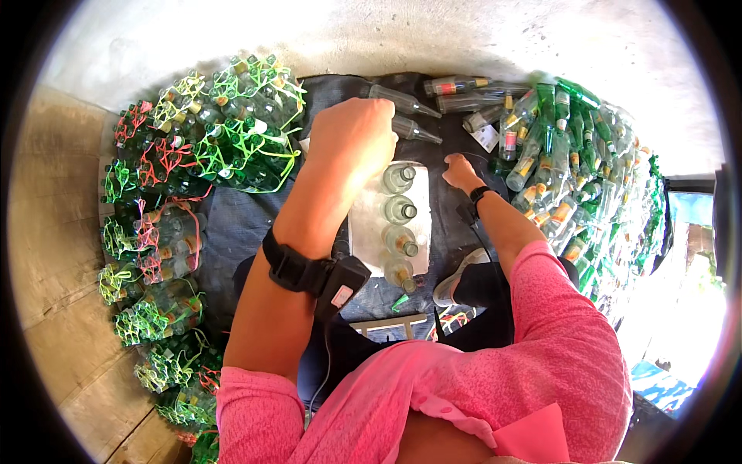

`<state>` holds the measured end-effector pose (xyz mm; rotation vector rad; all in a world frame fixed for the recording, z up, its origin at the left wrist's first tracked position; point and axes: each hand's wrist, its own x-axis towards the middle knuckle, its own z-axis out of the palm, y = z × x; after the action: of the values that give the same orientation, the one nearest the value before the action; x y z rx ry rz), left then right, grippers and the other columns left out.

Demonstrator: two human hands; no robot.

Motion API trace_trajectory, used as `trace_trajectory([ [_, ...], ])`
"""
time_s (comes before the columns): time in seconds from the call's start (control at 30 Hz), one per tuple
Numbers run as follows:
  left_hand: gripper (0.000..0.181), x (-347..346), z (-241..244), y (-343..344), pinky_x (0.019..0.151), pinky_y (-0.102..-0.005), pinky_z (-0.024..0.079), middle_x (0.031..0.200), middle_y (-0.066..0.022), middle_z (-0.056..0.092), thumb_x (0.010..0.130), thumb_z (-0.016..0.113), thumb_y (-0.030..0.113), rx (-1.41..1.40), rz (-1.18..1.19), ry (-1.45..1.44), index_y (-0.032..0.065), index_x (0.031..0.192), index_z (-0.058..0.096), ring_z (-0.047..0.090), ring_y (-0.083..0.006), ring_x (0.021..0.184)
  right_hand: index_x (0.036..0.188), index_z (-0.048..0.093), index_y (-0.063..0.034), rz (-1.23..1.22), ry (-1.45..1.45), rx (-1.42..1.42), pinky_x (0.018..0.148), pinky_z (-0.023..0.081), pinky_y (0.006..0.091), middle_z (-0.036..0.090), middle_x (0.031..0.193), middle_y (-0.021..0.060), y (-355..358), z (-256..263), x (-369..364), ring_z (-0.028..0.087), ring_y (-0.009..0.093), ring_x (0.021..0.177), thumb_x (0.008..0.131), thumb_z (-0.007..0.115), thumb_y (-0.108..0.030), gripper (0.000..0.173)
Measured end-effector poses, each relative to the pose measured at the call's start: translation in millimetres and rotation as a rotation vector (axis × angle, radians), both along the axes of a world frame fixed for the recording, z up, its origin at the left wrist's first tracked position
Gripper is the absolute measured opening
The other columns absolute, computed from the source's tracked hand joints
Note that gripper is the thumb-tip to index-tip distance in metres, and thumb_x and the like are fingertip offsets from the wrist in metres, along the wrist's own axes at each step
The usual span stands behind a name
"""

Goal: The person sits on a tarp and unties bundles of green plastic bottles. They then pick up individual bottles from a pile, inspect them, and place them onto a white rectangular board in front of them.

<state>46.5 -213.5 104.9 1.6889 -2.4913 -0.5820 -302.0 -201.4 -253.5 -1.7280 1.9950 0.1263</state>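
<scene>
My left hand [353, 130] is raised over the far end of a white board, its fingers curled; whether it grips anything is hidden. Beside its knuckles, a clear glass bottle [403, 100] and another clear bottle [414, 129] point their necks right; the hand covers part of them. My right hand [461, 173] is low over the dark ground sheet, right of the board, fingers bent, contents unclear. On the white board [359, 223], several clear glass bottles stand in a row, the far one [399, 178] nearest my hands and the near one [400, 275] at the board's near edge.
Bottle bundles tied with green and red plastic strips [249, 145] line the left side. Loose green and clear bottles [559, 145] are heaped at right. A pale wall [371, 35] rises behind. A green strip [399, 302] and a wooden frame [394, 322] lie near my legs.
</scene>
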Motion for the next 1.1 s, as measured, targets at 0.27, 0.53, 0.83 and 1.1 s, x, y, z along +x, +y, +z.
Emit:
trace_trajectory([
  [0.27, 0.027, -8, -8, 2, 0.082, -0.0468, 0.056, 0.099, -0.0172, 0.075, 0.089, 0.075, 0.021, -0.018, -0.044, -0.037, 0.0072, 0.112, 0.071, 0.072, -0.0358, 0.096, 0.13, 0.067, -0.007, -0.051, -0.007, -0.134, 0.112, 0.047, 0.0451, 0.045, 0.157, 0.0177, -54, -17, 3, 0.054, 0.041, 0.136, 0.085, 0.061, -0.008, 0.046],
  [0.53, 0.032, -13, -11, 11, 0.077, -0.0473, 0.056, 0.096, -0.0166, 0.074, 0.087, 0.075, 0.021, -0.007, -0.094, 0.019, 0.0051, 0.115, 0.069, 0.072, -0.0367, 0.09, 0.123, 0.071, -0.0063, 0.057, -0.009, -0.079, 0.11, 0.049, 0.0479, 0.029, 0.169, 0.0175, -115, -20, 8, 0.056, 0.043, 0.134, 0.086, 0.063, -0.012, 0.038],
  [0.83, 0.033, -19, -6, 28, 0.073, -0.0486, 0.055, 0.09, -0.0154, 0.071, 0.084, 0.077, 0.02, 0.025, -0.142, -0.019, 0.0058, 0.112, 0.066, 0.071, -0.0372, 0.085, 0.117, 0.076, -0.0139, 0.207, 0.078, 0.094, 0.102, 0.055, 0.0474, 0.038, 0.159, 0.0171, -143, -7, 17, 0.063, 0.04, 0.125, 0.072, 0.088, -0.025, 0.048],
  [1.1, 0.029, -26, -5, 29, 0.073, -0.0445, 0.056, 0.09, -0.015, 0.07, 0.085, 0.078, 0.02, 0.018, -0.213, -0.041, 0.0036, 0.105, 0.065, 0.072, -0.0332, 0.087, 0.115, 0.074, -0.0166, 0.201, 0.067, -0.028, 0.096, 0.057, 0.0464, 0.056, 0.132, 0.0125, -95, -60, 15, 0.067, 0.035, 0.114, 0.08, 0.081, -0.034, 0.04],
])
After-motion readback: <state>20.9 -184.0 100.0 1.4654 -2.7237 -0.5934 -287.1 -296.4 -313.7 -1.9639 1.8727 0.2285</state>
